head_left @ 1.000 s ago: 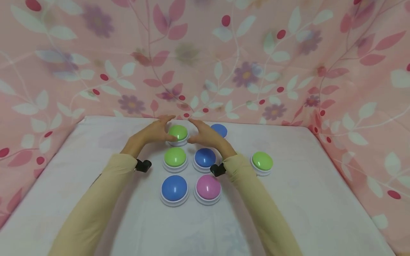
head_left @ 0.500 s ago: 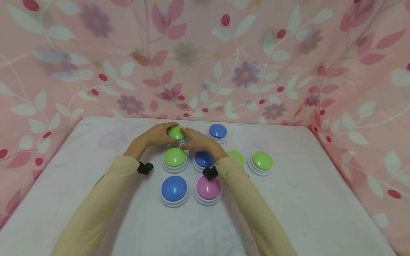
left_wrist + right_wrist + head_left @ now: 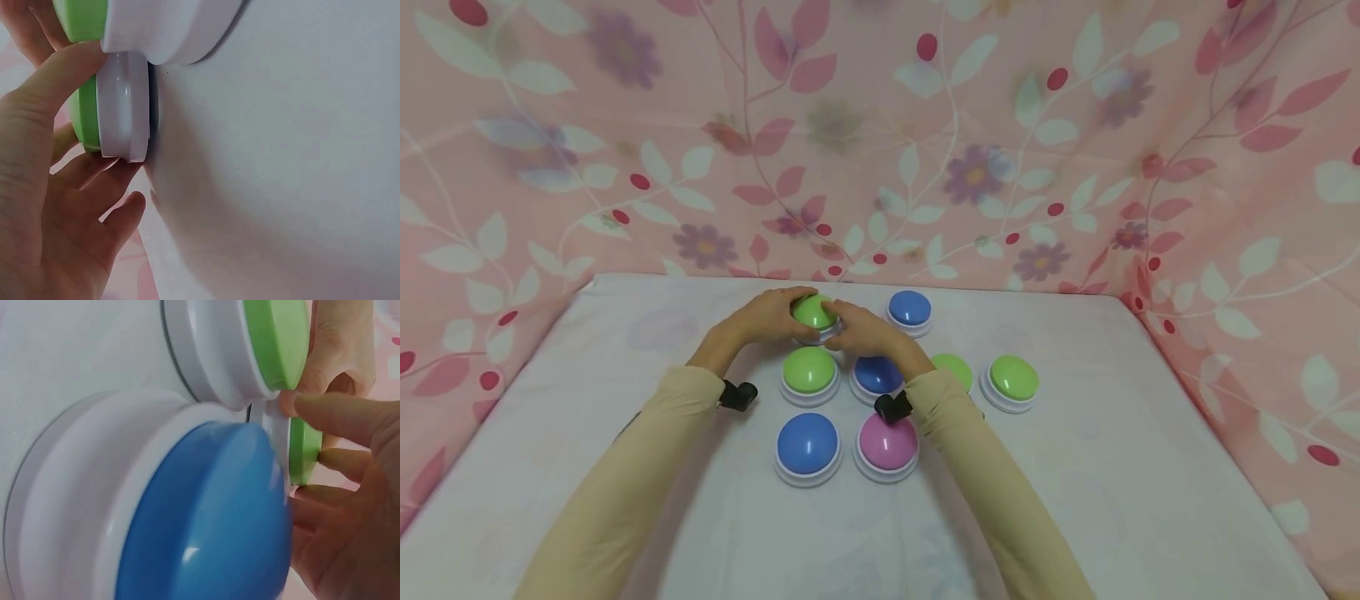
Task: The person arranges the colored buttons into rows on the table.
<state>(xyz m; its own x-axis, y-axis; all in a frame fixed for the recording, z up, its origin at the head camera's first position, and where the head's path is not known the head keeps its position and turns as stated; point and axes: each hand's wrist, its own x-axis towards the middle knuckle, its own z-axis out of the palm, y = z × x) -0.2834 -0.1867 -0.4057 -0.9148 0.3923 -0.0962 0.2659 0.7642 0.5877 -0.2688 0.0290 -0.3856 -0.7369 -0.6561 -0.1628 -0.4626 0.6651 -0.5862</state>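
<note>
A green domed push button (image 3: 814, 312) with a white base stands in the far row, between my two hands. My left hand (image 3: 766, 317) holds it from the left, fingers round the far side and thumb at the near side. From the right, my right hand (image 3: 867, 332) grips it in the same way. In the left wrist view the thumb (image 3: 69, 72) lies over the white base (image 3: 125, 112), its underside close to the cloth. A second green push button (image 3: 809, 369) stands just nearer, and a dark blue one (image 3: 877, 375) is partly hidden under the right wrist.
A blue push button (image 3: 910, 308) stands right of my right hand. Nearer are another blue one (image 3: 808, 443) and a pink one (image 3: 888, 442). Two green ones (image 3: 953, 369) stand at the right, one partly behind the sleeve. A floral curtain (image 3: 880, 142) rises behind the white-covered table (image 3: 1112, 467).
My right hand has come left and both hands have closed in on the far green push button. Over the last half second they have hardly moved.
</note>
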